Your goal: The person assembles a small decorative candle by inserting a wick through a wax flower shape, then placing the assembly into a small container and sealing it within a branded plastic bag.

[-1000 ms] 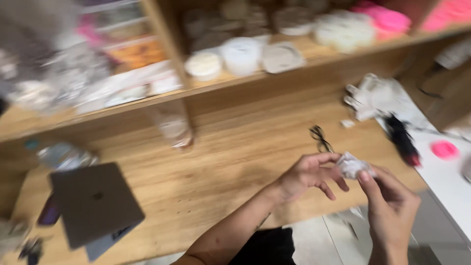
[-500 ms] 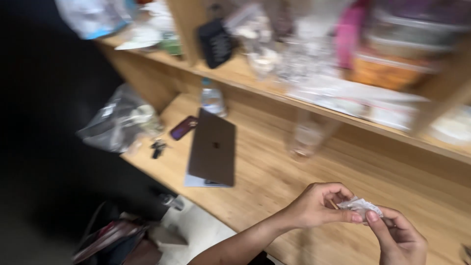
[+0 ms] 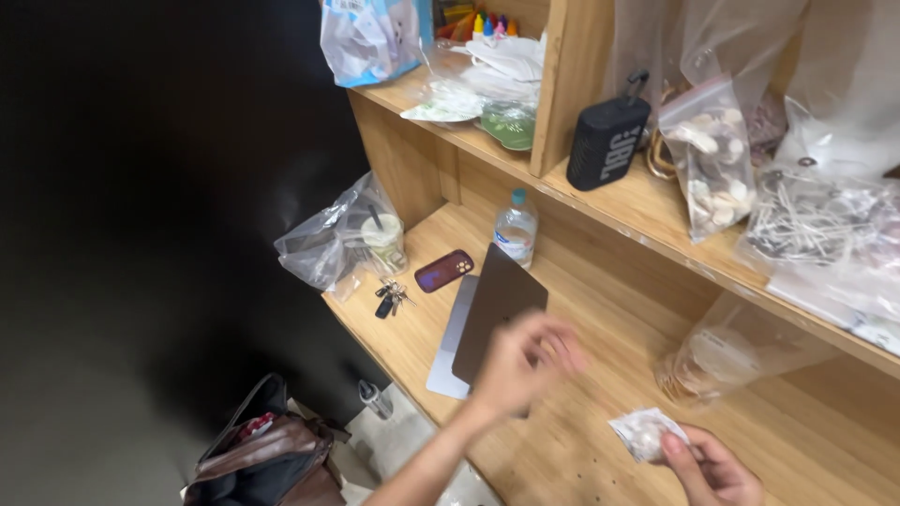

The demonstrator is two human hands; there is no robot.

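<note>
Right hand pinched a small crinkly clear plastic packet of white bits by its lower edge, just above the fingers. Looked light, floppy, probably slippery. Left hand, blurry, seemed loosely spread, empty, over the dark flat laptop.

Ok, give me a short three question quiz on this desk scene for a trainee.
1. True or false: the right hand holds a small white packet.
2. What lies nearest the keys on the desk? A phone, B speaker, C brown bag.
3. What colour is the cap of the water bottle?

Key: 1 true. 2 A. 3 blue.
</note>
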